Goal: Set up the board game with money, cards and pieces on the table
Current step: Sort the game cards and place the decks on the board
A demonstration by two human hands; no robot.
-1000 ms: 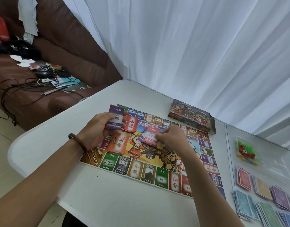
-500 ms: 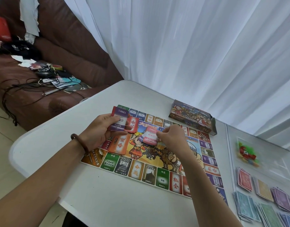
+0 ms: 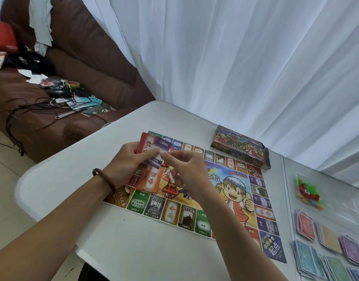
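While the left hand grips a small fan of cards over the board's far-left corner, the right hand comes in right beside it. Its thumb and forefinger pinch the edge of the purple card on top, and the other fingers are loosely curled. Only a bit of print shows on the red card behind, and honestly I can't count the fan. An orange stack lies on the board just under the hands, with its top end hidden by them. The right forearm covers a strip of the board's near edge. The box sits on the table just past the board. Off right, the money piles are blurry and cut off by the frame, and the bag of pieces is too smeared to make out.
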